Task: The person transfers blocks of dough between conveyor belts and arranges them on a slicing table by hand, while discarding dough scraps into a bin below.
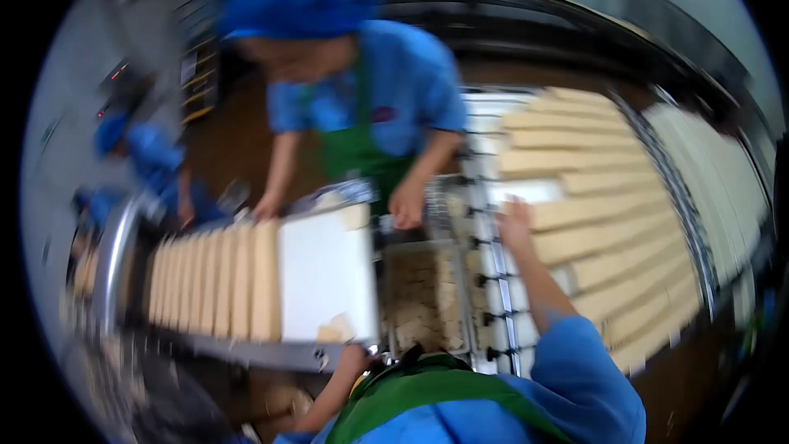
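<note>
My right hand is stretched out over the left side of the right-hand conveyor, fingers extended, at the ends of long pale strips that look like bread or dough. A bare white gap lies just beyond the fingertips. My left hand is low at the near edge of the left-hand white belt, close to some small pale pieces. Its fingers are blurred and partly hidden, so their grip is unclear. More pale strips lie side by side on the left belt.
Between the belts stands a metal bin holding many broken pale pieces. A co-worker in a blue cap and green apron stands across from me, hands by the belt and bin. Another person is farther left. A metal rail borders the right-hand strips.
</note>
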The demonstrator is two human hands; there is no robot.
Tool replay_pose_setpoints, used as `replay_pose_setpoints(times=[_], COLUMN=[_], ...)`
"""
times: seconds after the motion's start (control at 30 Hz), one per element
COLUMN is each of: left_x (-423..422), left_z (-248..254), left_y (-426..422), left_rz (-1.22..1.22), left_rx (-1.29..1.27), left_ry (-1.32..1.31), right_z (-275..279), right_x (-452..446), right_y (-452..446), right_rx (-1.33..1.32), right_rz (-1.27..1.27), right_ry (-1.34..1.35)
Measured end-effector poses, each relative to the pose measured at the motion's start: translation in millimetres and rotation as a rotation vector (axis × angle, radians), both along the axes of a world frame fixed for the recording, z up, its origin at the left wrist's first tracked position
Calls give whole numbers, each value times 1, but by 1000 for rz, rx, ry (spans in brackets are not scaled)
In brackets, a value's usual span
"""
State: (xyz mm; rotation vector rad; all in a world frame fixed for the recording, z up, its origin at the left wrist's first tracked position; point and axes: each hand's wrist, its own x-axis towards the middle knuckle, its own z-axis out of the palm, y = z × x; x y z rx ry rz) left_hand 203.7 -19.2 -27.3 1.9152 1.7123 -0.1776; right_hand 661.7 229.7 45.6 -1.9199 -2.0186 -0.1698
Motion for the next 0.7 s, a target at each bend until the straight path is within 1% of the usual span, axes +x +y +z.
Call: replay_pose_setpoints(times=[0.03, 0.07, 0.1, 0.13, 0.17, 0.2, 0.23, 0.27, 0.3, 0.33, 0.4, 0.43, 0.47, 0.5, 0.53, 0.57, 0.6, 0.63, 0.67, 0.7], left_x=[3, 10, 12, 20, 33, 42, 45, 50, 52, 52, 52, 49, 43, 38, 34, 34, 34, 33, 35, 34], left_z=[-3, -6, -28, -11, 14, 3, -16, -16, -18, -13, -3, -9, -16, -15, -15, -24, -35, -46, -53, -50], left_y=[0, -2, -4, -6, -6, -11, -7, -7, -10, -17, -26, -31, -37, -43, -45, -47, -48, -50, -51, -49], left_rz=[82, 122, 214, 329, 413, 531, 509, 418, 379, 355, 351, 383, 385, 373, 361, 368, 314, 259, 234, 230], left_rx=[-74, -66, -57, 12, 9, 47, 40, 108, 124, 193, 180, 202, 189, 95, 3, 12, -6, -21, -38, -41], left_ry=[-15, 10, 13, -114, -159, -177, -193, -108, -132, -178, -247, -299, -317, -333, -353, -351, -312, -274, -261, -258], right_z=[-10, -23, -12, -42, -57, -72, -86, -79, -112, -101, -103, -87, -48, -26, -29, 58, 5, 98, 168, 174], right_x=[7, 17, 14, 27, 36, 45, 56, 54, 71, 70, 71, 55, 34, 17, 3, -56, -59, -121, -167, -194], right_y=[6, 17, 11, 23, 31, 41, 46, 44, 62, 57, 70, 71, 39, 11, -1, -59, -48, -105, -150, -164], right_rx=[-14, -66, -109, -9, 59, 131, 122, 83, 154, 1, 20, 32, -5, -41, -108, -365, -419, -728, -750, -629], right_rz=[-10, -20, -66, -134, -167, -194, -97, -12, 4, -44, -134, -112, -12, 85, 291, 223, 570, 740, 899, 1221], right_ry=[-89, -76, -123, -125, -42, 43, 28, 216, 185, -277, -89, -55, -141, -239, 257, 158, 462, 940, 927, 807])
